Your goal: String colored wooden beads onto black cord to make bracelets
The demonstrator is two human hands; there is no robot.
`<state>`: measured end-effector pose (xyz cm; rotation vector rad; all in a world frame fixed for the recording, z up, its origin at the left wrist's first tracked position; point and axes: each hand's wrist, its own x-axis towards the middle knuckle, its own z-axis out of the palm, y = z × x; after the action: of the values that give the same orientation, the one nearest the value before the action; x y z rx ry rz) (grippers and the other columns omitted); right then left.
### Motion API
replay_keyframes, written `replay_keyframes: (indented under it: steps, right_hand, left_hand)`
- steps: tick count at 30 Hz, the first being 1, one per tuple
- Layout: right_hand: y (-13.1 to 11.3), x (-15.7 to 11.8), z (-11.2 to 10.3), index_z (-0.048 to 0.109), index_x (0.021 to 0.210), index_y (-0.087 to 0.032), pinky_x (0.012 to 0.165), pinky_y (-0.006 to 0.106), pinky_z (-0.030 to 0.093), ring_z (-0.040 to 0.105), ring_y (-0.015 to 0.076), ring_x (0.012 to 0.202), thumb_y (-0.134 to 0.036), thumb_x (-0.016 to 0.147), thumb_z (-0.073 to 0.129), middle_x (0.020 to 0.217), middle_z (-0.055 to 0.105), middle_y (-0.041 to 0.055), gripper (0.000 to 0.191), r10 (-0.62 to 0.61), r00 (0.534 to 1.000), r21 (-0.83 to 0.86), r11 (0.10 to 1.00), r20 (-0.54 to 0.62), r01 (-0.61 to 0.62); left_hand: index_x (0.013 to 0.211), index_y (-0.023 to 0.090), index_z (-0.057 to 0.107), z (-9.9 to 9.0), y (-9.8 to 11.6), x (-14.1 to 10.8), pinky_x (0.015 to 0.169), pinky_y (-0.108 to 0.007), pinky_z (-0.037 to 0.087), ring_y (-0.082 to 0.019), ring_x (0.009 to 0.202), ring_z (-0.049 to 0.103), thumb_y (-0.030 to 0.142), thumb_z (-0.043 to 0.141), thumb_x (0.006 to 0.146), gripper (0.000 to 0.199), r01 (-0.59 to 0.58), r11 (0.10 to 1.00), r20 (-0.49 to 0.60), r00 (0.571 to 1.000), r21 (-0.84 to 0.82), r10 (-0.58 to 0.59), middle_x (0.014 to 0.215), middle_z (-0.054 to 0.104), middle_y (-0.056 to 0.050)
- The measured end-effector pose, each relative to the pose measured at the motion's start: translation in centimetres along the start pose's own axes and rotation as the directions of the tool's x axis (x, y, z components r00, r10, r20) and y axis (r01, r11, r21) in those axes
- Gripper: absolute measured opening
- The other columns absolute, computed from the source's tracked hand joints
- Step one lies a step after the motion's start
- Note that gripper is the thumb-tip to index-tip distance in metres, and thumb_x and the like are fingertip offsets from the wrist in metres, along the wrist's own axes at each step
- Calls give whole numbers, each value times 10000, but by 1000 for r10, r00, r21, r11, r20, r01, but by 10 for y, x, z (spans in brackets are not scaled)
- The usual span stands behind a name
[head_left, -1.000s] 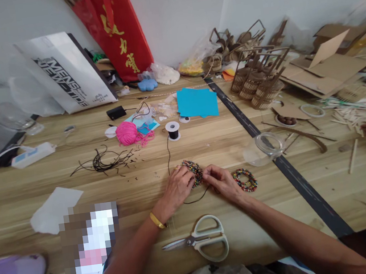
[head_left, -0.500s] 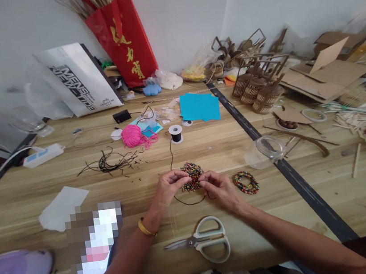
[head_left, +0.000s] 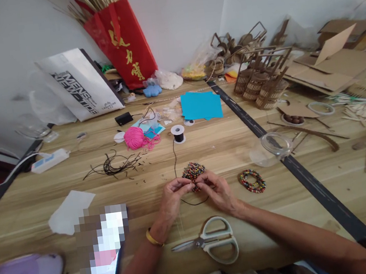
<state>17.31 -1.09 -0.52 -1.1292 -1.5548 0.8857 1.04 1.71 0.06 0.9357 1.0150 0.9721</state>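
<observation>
Passable leftward from left hand (head_left: 174,194), between cut black strands (head_left: 114,165) and phone (head_left: 112,249). Blocked toward desk's (head_left: 229,153) near edge by scissors (head_left: 220,240); toward far edge by bead pile (head_left: 192,170), cord (head_left: 174,158) and spool (head_left: 178,134). Right of bead rings (head_left: 252,181), open across dark strip (head_left: 312,198); toward far edge, obstructed by clear plastic tub (head_left: 274,153).

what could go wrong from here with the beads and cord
The pile of beads sits by the left hand and right hand, so a bump might scatter it. The black cord runs from the spool toward the left hand and could snag. The scissors point toward the left forearm and might scratch it.
</observation>
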Motion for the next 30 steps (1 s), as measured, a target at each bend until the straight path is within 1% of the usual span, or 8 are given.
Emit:
replay_keyframes:
  steps: [3,6,8,11,14,16,22,30]
  right_hand:
    - [4,0,-1,619,918,-173,621,246,445,570,148,718,-267,885,519,816,609,52,141,-54,998,-22,998,-33,53]
    - [7,-1,-4,614,880,-182,615,245,448,566,147,710,-255,885,528,787,594,40,113,-74,995,-4,997,-61,74]
    - [7,-3,-5,601,858,-183,618,248,447,561,148,712,-254,889,524,781,586,38,109,-80,995,13,997,-59,81]
    - [7,-5,-6,580,817,-179,605,250,428,533,141,680,-250,897,509,744,565,30,129,-129,991,9,992,-20,129]
    - [7,-6,-6,565,801,-175,613,255,415,513,137,671,-234,903,493,724,550,27,139,-189,982,-5,982,10,189]
    - [9,-7,-6,557,808,-174,624,260,413,511,138,677,-221,905,486,726,549,28,129,-207,978,-17,978,35,208]
    - [12,-10,-8,528,808,-180,624,261,403,497,137,678,-202,912,452,723,538,22,130,-197,974,-45,978,110,203]
    - [12,-10,-8,521,796,-180,603,253,393,486,132,659,-198,912,444,712,524,18,141,-200,969,-65,975,143,211]
  left_hand:
    - [704,131,693,0,-1,0,689,-228,467,-120,662,608,226,789,573,188,13,1000,8,1000,-16,-13,686,693,-17]
    - [701,133,692,-1,-3,-1,700,-226,475,-124,675,629,217,793,574,183,24,999,28,999,-27,-23,694,705,-18]
    - [702,137,687,-3,-4,-1,706,-226,480,-125,680,640,211,795,573,183,39,998,44,998,-40,-37,697,712,-17]
    - [702,137,678,-5,-7,-1,703,-221,483,-124,677,645,205,795,573,187,51,998,59,997,-31,-49,696,715,-15]
    - [710,135,673,-6,-9,-1,704,-216,483,-121,685,644,204,791,586,185,42,999,75,996,18,-43,710,715,-14]
    - [715,134,671,-6,-9,-2,699,-214,481,-119,684,641,206,787,594,183,34,998,83,996,55,-39,711,711,-12]
    - [722,131,668,-7,-9,-1,718,-228,475,-125,698,634,220,774,614,175,19,992,98,995,123,-31,723,707,-17]
    - [716,133,687,-8,-11,-1,678,-213,459,-113,668,607,222,775,604,168,18,990,96,995,141,-31,710,699,-13]
